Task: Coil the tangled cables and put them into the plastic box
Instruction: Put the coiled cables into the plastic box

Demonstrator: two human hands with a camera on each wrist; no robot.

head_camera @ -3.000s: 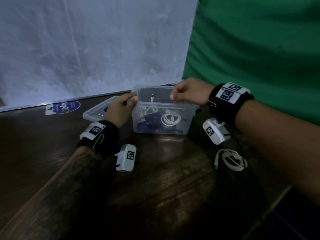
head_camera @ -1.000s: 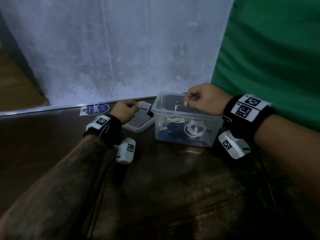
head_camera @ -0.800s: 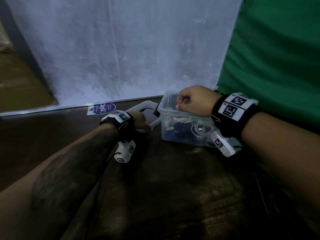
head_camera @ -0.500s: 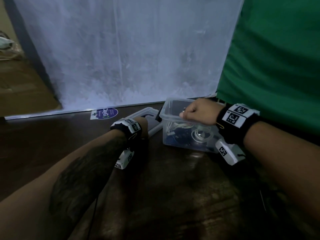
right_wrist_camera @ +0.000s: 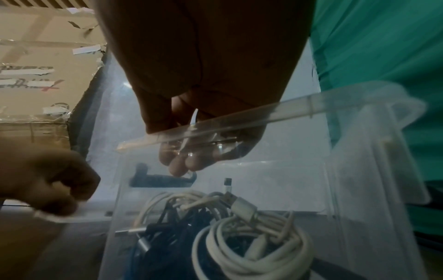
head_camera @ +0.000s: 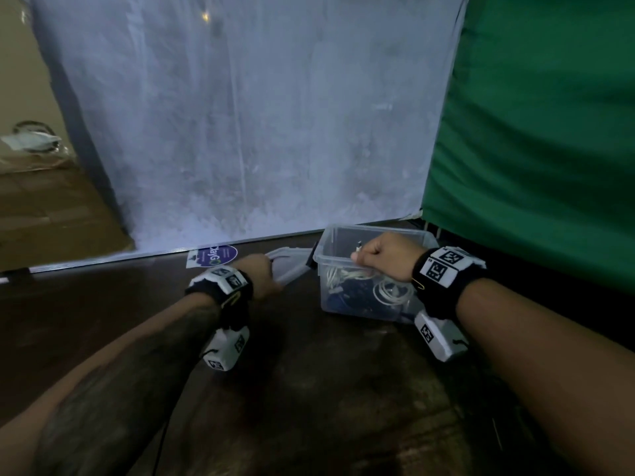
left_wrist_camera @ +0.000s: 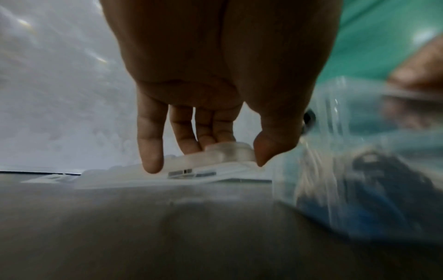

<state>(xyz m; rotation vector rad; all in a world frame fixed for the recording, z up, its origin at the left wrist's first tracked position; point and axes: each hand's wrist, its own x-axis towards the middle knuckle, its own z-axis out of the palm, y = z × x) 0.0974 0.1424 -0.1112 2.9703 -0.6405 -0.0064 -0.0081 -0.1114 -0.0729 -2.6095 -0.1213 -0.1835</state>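
**Light box, springy cables, lid in hand**

The plastic box [head_camera: 364, 297] stands on the dark surface [head_camera: 309, 389], coiled cables [right_wrist_camera: 251, 244] inside. The left hand [head_camera: 263, 274] pinches the lid [left_wrist_camera: 215, 157] at its edge; the right hand [head_camera: 385, 255] curls its fingers [right_wrist_camera: 182, 161] over the box's near rim. The thin plastic probably flexes, and the coils may spring loose. The box's far corners and the lid's full outline are blurred.
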